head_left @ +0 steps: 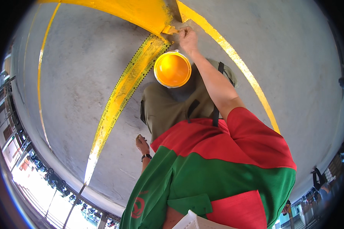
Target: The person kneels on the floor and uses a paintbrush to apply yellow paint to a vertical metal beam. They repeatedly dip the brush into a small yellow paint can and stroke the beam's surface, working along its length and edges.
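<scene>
On the grey floor [76, 68], the taped yellow stripe [123, 89] could be flooded if a leg [158, 107] knocked the open paint bucket [157, 63] close beside it. The small yellow brush [169, 29], near the stripe's far end, might slip or drip, as the right hand's [188, 40] fingers just pinch its end; the left hand's [142, 145] fingers curl, holding what I cannot tell.

Yellow paint [172, 69], black-patterned yellow tape [136, 57]
</scene>
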A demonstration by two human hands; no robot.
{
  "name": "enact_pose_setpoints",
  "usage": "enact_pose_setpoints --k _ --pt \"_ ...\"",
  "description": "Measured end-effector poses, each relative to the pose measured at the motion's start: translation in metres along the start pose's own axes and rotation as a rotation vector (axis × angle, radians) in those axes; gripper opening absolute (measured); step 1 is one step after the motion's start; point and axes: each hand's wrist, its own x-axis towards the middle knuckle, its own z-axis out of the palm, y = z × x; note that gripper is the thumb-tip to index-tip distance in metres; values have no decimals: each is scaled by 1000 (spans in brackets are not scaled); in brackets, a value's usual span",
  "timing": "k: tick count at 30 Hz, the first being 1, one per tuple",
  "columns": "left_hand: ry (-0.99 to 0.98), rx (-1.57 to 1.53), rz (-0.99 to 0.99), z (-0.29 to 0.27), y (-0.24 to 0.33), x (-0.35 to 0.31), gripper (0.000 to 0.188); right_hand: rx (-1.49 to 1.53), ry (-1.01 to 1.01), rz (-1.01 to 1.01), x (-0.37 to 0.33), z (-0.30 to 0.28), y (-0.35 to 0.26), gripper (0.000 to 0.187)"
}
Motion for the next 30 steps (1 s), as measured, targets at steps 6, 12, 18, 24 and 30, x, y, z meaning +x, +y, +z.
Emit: enact_pose_setpoints --k 6,12,18,24,30 --pt "37 -13 20 -5 8 -2 42 -152 -83 -129 10 14 2 24" --pt "12 29 -37 -6 12 -9 42 20 -30 105 11 2 -1 24" --pt "19 -6 47 -4 13 -3 41 -132 -55 -91 18 9 -22 27" --pt "-26 -4 42 6 13 2 40 87 -75 -86 8 -64 -52 28" --pt "-36 -26 138 21 9 13 39 -101 -539 -231 -52 -168 -122 26"
